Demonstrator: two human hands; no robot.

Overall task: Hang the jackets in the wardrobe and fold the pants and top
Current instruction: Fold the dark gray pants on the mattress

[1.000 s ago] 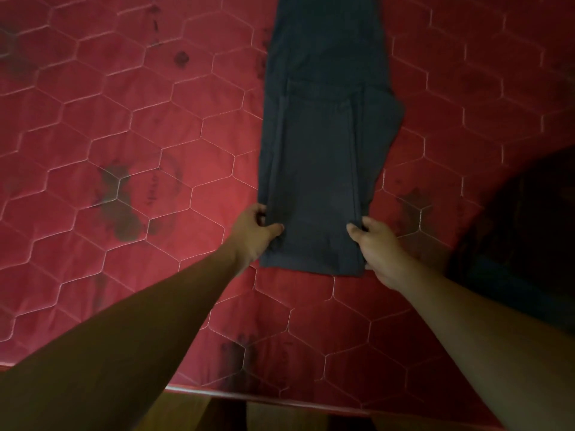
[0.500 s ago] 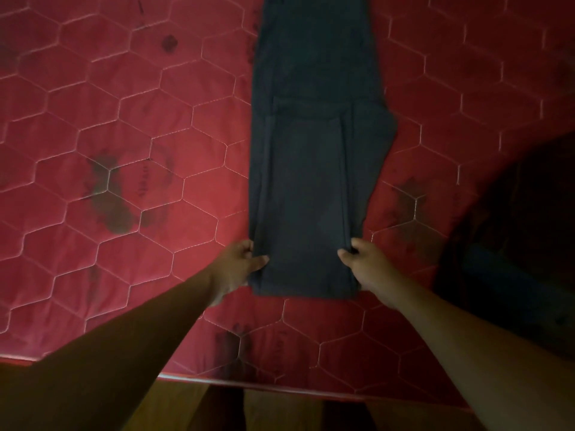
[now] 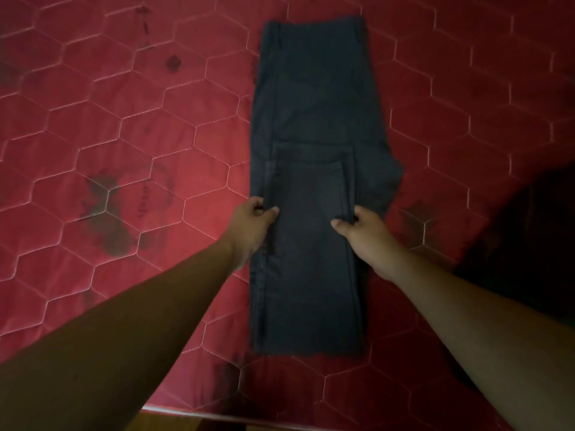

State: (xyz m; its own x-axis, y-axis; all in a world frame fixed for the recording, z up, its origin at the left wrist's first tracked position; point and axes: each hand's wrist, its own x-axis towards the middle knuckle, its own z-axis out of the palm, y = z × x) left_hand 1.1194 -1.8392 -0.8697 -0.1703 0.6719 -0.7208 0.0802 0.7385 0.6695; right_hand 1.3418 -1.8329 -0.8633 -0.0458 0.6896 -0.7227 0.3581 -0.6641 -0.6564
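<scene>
Dark grey pants (image 3: pixel 314 98) lie lengthwise on the red quilted mattress (image 3: pixel 124 126), waistband at the far end, legs folded back over themselves. My left hand (image 3: pixel 253 223) pinches the left edge of the folded layer. My right hand (image 3: pixel 361 231) pinches its right edge, thumb on top of the fabric. Both hands sit about midway along the folded part, whose near fold lies close to the mattress edge.
A dark garment heap (image 3: pixel 529 244) lies on the mattress at the right. Dark stains (image 3: pixel 105 219) mark the mattress on the left. A strip of wooden floor (image 3: pixel 174 423) shows past the near mattress edge.
The pants have slid toward me on the mattress, and the waistband has come into view. Both hands now grip farther up the folded part, away from the near fold.
</scene>
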